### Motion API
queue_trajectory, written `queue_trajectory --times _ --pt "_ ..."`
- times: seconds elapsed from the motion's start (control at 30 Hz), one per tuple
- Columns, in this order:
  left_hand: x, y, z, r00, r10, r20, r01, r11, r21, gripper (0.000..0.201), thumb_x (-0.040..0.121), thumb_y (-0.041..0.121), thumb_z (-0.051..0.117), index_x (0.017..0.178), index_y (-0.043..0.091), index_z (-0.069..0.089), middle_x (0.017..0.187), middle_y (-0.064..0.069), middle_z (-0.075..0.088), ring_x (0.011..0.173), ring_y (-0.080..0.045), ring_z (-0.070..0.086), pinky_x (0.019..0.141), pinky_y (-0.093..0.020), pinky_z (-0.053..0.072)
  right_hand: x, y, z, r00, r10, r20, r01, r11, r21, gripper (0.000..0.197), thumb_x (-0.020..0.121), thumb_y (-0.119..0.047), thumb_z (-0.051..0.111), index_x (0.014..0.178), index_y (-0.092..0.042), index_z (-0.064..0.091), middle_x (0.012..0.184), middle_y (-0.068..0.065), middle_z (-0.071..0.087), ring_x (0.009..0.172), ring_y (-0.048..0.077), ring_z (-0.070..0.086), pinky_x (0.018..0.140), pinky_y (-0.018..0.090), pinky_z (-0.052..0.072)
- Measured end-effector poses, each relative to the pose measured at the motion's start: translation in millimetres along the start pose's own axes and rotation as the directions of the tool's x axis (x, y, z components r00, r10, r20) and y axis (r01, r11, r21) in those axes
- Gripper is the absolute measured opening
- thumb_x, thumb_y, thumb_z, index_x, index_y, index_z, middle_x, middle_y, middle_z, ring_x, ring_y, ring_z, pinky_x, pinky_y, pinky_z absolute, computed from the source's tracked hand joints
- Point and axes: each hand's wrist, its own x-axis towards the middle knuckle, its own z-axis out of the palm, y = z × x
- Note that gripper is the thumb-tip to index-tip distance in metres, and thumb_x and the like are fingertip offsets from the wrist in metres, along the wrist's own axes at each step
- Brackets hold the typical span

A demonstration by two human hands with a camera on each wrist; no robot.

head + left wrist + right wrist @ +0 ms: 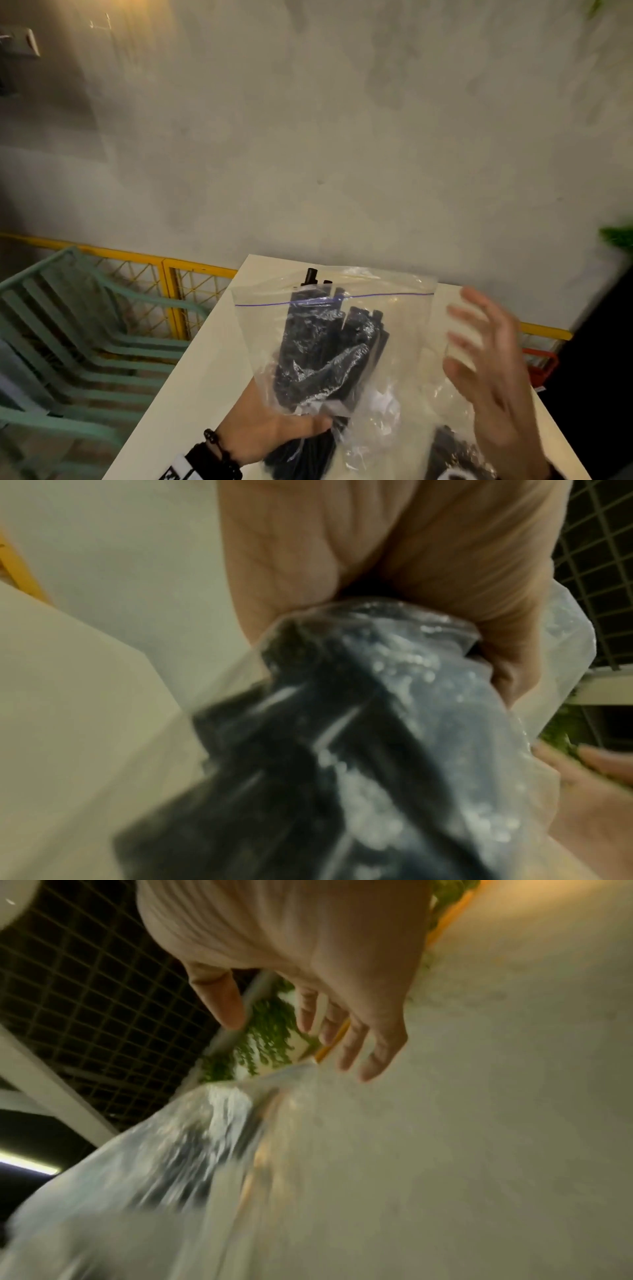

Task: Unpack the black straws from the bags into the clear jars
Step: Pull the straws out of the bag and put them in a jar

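L hand [270, 428] gripping bag [337, 346] upright above counter [205, 377], fingers clamped on its base | black straws [318, 353] sitting inside, tips poking past zip | R hand [493, 373] hovering beside, fingers apart, holding nothing | step: prob opening bag — next: R pulling straws out; jars not in view

I seem to be in a café or some casual seating area, though I can't be sure. My white surface [212, 359] stands against a bare grey plaster wall [308, 137]. Left of the surface is a mint-green slatted chair [68, 342]; behind it a yellow mesh railing [178, 291] runs along the wall's foot. Green trailing plants [267, 1031] hang above, under a dark grid ceiling [85, 1001].
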Motion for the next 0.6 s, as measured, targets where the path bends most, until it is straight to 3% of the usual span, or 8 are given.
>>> queue_trajectory --times 0.07,0.13,0.23,0.33,0.4,0.47,0.53,0.6 --pt "-2 1 0 0.999 -0.005 0.043 0.002 0.999 0.055 0.067 0.067 -0.011 0.083 0.12 0.022 0.057 0.117 0.011 0.073 0.107 -0.007 0.07 0.093 -0.027 0.056 22 -17 -8 0.961 -0.204 0.185 0.247 0.936 -0.252 0.07 0.085 -0.024 0.06 0.149 -0.019 0.034 0.155 -0.007 0.037 0.144 0.02 0.034 0.114 0.034 0.031" --pt "-3 6 3 0.998 0.016 0.06 -0.024 0.991 0.13 0.067 0.067 -0.006 0.086 0.12 0.022 0.056 0.116 0.019 0.07 0.106 0.0 0.068 0.095 -0.028 0.055 41 -20 -12 0.907 -0.168 0.385 0.338 0.837 -0.43 0.064 0.088 -0.034 0.053 0.148 -0.019 0.038 0.145 -0.01 0.049 0.139 0.015 0.04 0.113 0.045 0.03" --pt "-2 16 6 0.998 0.045 0.037 -0.05 0.988 0.144 0.073 0.06 -0.005 0.09 0.121 0.016 0.057 0.11 0.02 0.073 0.098 0.001 0.071 0.079 -0.012 0.055 46 -17 -19 0.898 -0.153 0.412 0.363 0.789 -0.497 0.03 0.088 -0.034 0.056 0.116 -0.029 0.067 0.087 -0.02 0.064 0.088 -0.002 0.06 0.086 0.047 0.046" --pt "-1 15 1 0.999 -0.009 0.042 0.005 0.997 0.075 0.071 0.058 -0.018 0.084 0.117 0.009 0.059 0.101 0.014 0.077 0.091 -0.004 0.074 0.073 -0.012 0.056 34 -20 -26 0.897 -0.132 0.423 0.296 0.889 -0.349 0.022 0.093 -0.04 0.054 0.092 -0.03 0.073 0.069 -0.016 0.062 0.067 0.005 0.06 0.071 0.033 0.047" --pt "-1 15 1 0.999 0.008 0.043 -0.011 0.998 0.061 0.069 0.057 -0.021 0.083 0.113 0.012 0.062 0.097 0.015 0.078 0.088 -0.003 0.075 0.071 -0.011 0.056 28 -18 -21 0.91 -0.031 0.413 0.136 0.964 -0.227 0.036 0.094 -0.051 0.048 0.085 -0.027 0.073 0.067 -0.011 0.063 0.059 0.007 0.059 0.06 0.023 0.046" --pt "-2 17 3 0.998 0.024 0.052 -0.025 0.999 0.02 0.062 0.053 -0.012 0.086 0.1 0.026 0.073 0.089 0.022 0.077 0.082 0.004 0.073 0.068 -0.007 0.054 24 -10 -12 0.937 0.093 0.337 -0.027 0.98 -0.197 0.031 0.081 -0.063 0.062 0.093 -0.035 0.07 0.076 -0.012 0.061 0.056 0.004 0.054 0.055 0.016 0.043" --pt "-2 18 8 0.999 0.032 0.031 -0.032 0.999 -0.025 0.055 0.043 0.003 0.094 0.084 0.036 0.076 0.083 0.018 0.078 0.074 0.008 0.072 0.064 -0.006 0.053 17 4 -2 0.941 0.163 0.296 -0.085 0.962 -0.259 0.065 0.054 -0.073 0.077 0.112 -0.05 0.059 0.093 -0.02 0.05 0.07 0.003 0.053 0.065 0.009 0.043" --pt "1 10 12 1.0 0.005 -0.019 -0.007 0.995 -0.101 0.085 0.021 0.028 0.102 0.096 0.027 0.063 0.09 -0.003 0.078 0.072 0.003 0.073 0.061 -0.009 0.053 8 13 11 0.948 0.173 0.266 -0.079 0.94 -0.331 0.085 0.049 -0.077 0.076 0.126 -0.061 0.043 0.116 -0.025 0.038 0.105 -0.006 0.047 0.087 0.0 0.035"
